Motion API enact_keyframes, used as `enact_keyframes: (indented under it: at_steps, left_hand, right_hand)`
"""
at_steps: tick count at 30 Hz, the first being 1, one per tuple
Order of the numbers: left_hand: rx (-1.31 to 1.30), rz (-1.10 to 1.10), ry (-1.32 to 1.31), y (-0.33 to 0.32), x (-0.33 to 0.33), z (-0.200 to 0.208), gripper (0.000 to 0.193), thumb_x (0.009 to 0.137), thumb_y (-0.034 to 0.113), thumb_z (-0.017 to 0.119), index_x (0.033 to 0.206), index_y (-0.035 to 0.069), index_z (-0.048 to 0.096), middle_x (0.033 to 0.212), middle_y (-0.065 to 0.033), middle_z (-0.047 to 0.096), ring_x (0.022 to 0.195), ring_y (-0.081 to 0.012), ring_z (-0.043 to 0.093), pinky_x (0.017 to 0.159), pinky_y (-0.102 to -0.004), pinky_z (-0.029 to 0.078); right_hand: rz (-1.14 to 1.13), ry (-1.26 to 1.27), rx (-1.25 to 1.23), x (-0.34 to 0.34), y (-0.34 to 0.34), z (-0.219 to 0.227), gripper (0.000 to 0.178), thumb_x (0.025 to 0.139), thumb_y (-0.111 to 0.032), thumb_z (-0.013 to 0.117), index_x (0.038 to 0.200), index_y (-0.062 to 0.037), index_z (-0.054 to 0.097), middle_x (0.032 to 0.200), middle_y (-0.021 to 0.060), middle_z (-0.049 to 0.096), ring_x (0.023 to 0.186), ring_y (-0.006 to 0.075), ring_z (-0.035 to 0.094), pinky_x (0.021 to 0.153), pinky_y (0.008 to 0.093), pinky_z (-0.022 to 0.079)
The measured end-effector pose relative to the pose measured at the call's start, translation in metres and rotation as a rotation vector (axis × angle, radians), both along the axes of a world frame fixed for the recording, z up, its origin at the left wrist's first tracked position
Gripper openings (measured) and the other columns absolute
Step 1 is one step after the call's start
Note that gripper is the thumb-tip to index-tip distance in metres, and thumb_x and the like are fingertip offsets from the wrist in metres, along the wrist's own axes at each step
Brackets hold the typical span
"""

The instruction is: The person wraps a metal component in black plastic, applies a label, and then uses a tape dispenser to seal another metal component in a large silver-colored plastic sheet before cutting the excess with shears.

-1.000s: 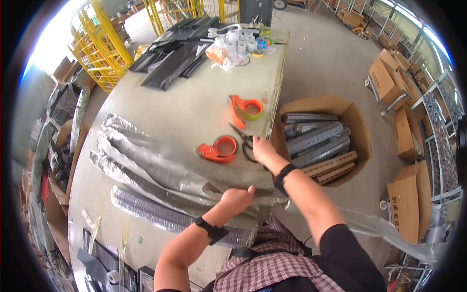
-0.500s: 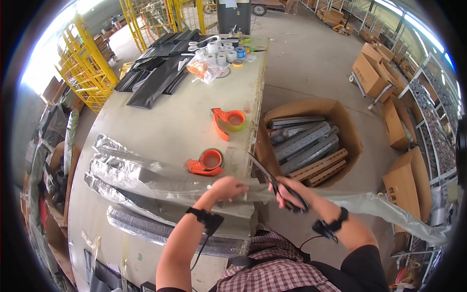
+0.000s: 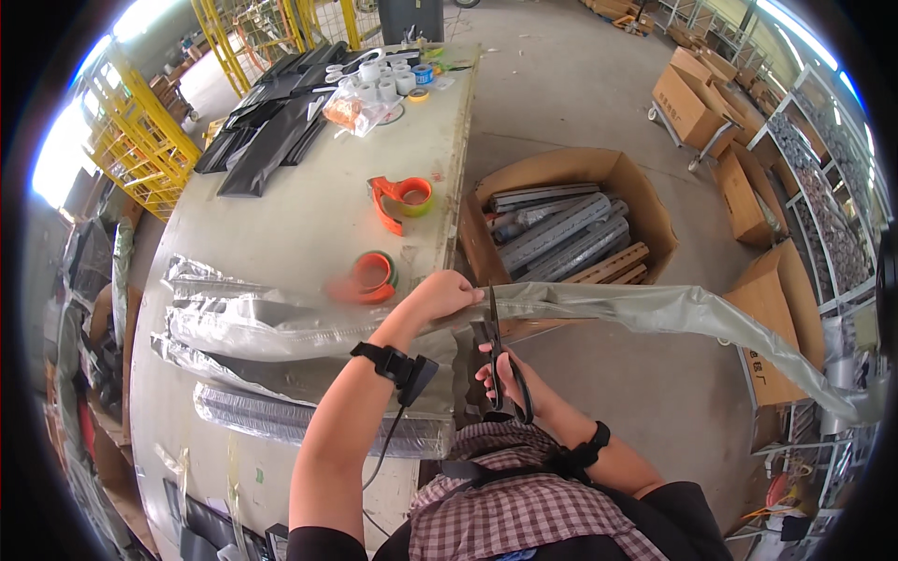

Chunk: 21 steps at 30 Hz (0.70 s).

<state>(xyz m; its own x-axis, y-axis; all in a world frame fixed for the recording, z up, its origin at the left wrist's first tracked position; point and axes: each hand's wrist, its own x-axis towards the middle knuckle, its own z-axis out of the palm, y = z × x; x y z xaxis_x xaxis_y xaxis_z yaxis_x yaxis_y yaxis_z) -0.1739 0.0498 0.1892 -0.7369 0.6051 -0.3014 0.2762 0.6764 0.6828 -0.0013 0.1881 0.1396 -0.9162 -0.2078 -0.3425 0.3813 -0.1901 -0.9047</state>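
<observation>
Plastic sleeve (image 3: 655,313) meets scissors (image 3: 494,346) in right hand (image 3: 505,379).

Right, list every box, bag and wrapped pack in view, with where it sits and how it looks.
Open carton: floor right of the table, brown, holds grey wrapped bars.
Closed cartons: far right on a trolley, brown, box-shaped.
Clear plastic sleeve: long, greyish, pinned by the left hand, cut with scissors in the right hand.
Small bag: table's far end, clear, orange contents.

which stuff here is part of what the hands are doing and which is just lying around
In use:
left hand
right hand
black scissors
clear plastic sleeve

Lying about:
orange tape dispensers
cardboard box of wrapped bars
black strips
tape rolls
</observation>
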Motion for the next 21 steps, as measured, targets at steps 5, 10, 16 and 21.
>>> enact_keyframes:
  at_steps: [5,10,16,21]
  left_hand:
    - [0.292,0.156,-0.218,-0.017,0.022,-0.022,0.041,0.079,0.031,0.064,0.103,-0.002,0.056,0.085,-0.0121,0.062,0.073,-0.0213,0.059,0.067,-0.0333,0.046]
    - [0.516,-0.101,-1.037,-0.025,0.031,-0.012,0.070,0.074,0.027,0.071,0.129,0.003,0.033,0.086,-0.0073,0.059,0.068,-0.0147,0.057,0.059,-0.0244,0.046]
    - [0.749,-0.223,-0.904,-0.016,0.042,-0.014,0.075,0.072,0.015,0.067,0.135,0.014,0.026,0.100,-0.0051,0.057,0.071,-0.0110,0.054,0.062,-0.0227,0.046]
    - [0.782,-0.210,-0.905,-0.014,0.035,-0.022,0.074,0.072,0.008,0.066,0.135,0.012,0.027,0.100,-0.0048,0.057,0.074,-0.0111,0.055,0.069,-0.0240,0.046]
  right_hand:
    - [0.032,0.088,0.022,0.001,0.002,0.023,0.056,0.090,-0.050,0.037,0.122,-0.0045,0.039,0.086,0.0050,0.052,0.074,0.0100,0.048,0.065,0.0247,0.045]
    - [0.115,0.216,0.008,0.015,0.004,0.030,0.053,0.089,-0.052,0.037,0.111,-0.0038,0.043,0.073,0.0016,0.048,0.065,0.0089,0.047,0.059,0.0233,0.042]
    - [0.084,0.187,0.129,0.019,0.006,0.034,0.052,0.089,-0.053,0.036,0.107,-0.0044,0.045,0.065,0.0013,0.046,0.056,0.0085,0.045,0.050,0.0233,0.039]
    - [0.070,0.137,0.257,0.017,0.003,0.041,0.052,0.090,-0.052,0.037,0.102,-0.0034,0.050,0.058,-0.0006,0.044,0.046,0.0071,0.043,0.043,0.0212,0.037]
